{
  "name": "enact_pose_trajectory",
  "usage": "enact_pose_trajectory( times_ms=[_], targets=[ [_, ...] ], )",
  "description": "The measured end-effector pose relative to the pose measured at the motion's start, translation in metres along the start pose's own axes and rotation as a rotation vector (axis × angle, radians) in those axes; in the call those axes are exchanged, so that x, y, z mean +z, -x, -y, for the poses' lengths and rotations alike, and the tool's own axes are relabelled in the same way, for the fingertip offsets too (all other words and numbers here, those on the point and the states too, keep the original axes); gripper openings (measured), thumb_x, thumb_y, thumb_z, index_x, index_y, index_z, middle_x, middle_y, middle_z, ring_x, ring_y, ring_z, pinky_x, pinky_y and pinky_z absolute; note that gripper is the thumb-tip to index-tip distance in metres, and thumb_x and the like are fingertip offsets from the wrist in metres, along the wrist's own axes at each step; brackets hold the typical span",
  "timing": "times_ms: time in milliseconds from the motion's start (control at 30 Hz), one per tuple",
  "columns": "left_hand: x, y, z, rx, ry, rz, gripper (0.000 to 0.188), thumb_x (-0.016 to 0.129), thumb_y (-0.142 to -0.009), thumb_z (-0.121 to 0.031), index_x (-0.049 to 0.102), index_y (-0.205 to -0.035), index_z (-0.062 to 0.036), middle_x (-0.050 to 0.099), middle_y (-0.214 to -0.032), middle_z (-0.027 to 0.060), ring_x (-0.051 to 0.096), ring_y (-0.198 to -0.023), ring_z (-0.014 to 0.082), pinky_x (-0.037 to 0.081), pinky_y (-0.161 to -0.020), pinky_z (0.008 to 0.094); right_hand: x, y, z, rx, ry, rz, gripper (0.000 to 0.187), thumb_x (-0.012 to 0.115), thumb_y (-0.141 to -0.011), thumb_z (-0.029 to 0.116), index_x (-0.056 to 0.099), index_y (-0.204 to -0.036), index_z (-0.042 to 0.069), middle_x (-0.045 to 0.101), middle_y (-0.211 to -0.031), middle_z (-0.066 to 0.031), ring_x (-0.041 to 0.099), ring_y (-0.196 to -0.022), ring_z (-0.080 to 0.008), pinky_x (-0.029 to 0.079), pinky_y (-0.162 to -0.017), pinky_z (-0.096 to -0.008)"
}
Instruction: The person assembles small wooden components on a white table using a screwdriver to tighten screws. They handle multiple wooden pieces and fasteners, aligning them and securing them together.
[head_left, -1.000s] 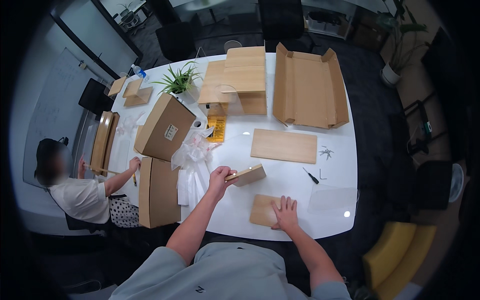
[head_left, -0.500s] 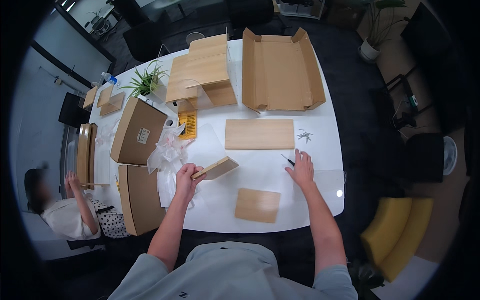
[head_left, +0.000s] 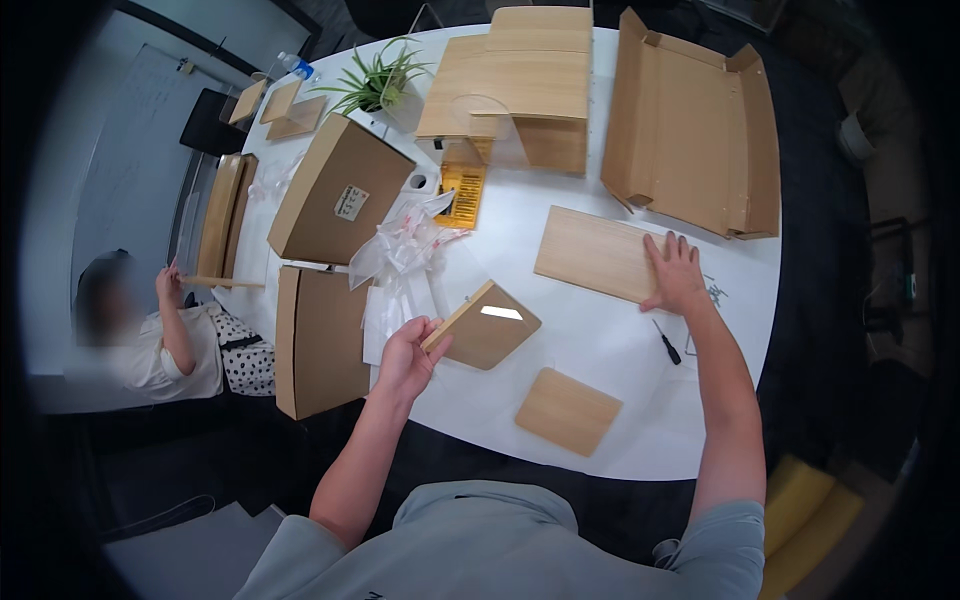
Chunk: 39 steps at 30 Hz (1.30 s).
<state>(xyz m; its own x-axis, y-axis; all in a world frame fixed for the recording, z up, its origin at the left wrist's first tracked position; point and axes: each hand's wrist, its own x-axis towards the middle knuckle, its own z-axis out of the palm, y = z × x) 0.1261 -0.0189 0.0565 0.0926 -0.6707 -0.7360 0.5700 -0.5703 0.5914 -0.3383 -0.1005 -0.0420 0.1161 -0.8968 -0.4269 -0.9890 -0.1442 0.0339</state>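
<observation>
Head view, left hand (head_left: 405, 362): is clamping a tilted panel (head_left: 485, 338) by its edge above the table (head_left: 470, 408).
Right hand (head_left: 678, 276): is resting, fingers apart, on the long board (head_left: 595, 250).
Small board (head_left: 568, 412): is lying nearby.

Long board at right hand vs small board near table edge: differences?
The long board is larger and elongated; the small board is squarer. The right hand covers one end of the long board; the small board lies fully exposed. Both are pale, wood-grained and flat on the white table.

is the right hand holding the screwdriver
No, the right hand is at the right end of the long wooden board, while the screwdriver lies on the table.
</observation>
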Motion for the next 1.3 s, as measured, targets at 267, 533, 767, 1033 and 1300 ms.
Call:
enact_pose_trajectory(
  times_ms=[267,533,767,1033,1300],
  targets=[
    [-0.035,-0.017,-0.002,-0.072,0.191,0.201,0.02,0.047,-0.11,-0.022,0.057,-0.101,-0.0079,0.067,-0.097,0.0046,0.071,-0.097,0.0221,0.063,-0.092,0.0375,0.0,-0.002,0.001,-0.041,-0.025,-0.106,0.151,0.097,-0.041,0.06,0.019,-0.164,0.02,0.041,-0.142,-0.0239,0.041,-0.132,-0.0427,0.025,-0.117,-0.062],
    [-0.038,-0.015,-0.007,-0.081,0.362,0.293,0.021,0.047,-0.11,-0.024,0.058,-0.1,-0.0099,0.067,-0.092,0.0043,0.073,-0.09,0.0242,0.066,-0.084,0.0405,0.005,0.013,0.007,0.076,0.023,-0.29,0.129,0.096,-0.05,0.054,0.032,-0.158,0.022,0.049,-0.131,-0.0169,0.049,-0.124,-0.0357,0.036,-0.112,-0.056],
    [-0.035,0.002,-0.02,-0.003,0.321,0.379,0.02,0.048,-0.11,-0.024,0.058,-0.1,-0.0091,0.067,-0.092,0.0035,0.07,-0.097,0.0206,0.061,-0.092,0.033,-0.033,0.039,0.006,0.064,-0.388,-0.171,0.036,0.078,-0.085,0.035,0.06,-0.099,0.007,0.068,-0.104,-0.017,0.07,-0.092,-0.0367,0.055,-0.08,-0.0499],
    [-0.046,0.019,-0.029,0.064,0.491,0.325,0.02,0.052,-0.108,-0.021,0.066,-0.104,-0.008,0.073,-0.105,0.0055,0.07,-0.102,0.0219,0.06,-0.093,0.0325,-0.016,0.133,0.022,0.303,-0.786,-0.33,0.028,0.071,-0.094,0.03,0.065,-0.103,0.004,0.071,-0.08,-0.0179,0.07,-0.076,-0.0328,0.054,-0.07,-0.0435],
    [-0.026,0.028,-0.067,0.138,0.43,0.379,0.021,0.049,-0.109,-0.02,0.065,-0.106,-0.0064,0.073,-0.107,0.0065,0.072,-0.102,0.0241,0.062,-0.095,0.0379,0.001,0.244,0.075,0.469,-2.379,0.137,0.038,0.056,-0.107,0.029,0.062,-0.128,-0.003,0.072,-0.113,-0.0119,0.073,-0.094,-0.0195,0.061,-0.08,-0.0336]
  ],
)
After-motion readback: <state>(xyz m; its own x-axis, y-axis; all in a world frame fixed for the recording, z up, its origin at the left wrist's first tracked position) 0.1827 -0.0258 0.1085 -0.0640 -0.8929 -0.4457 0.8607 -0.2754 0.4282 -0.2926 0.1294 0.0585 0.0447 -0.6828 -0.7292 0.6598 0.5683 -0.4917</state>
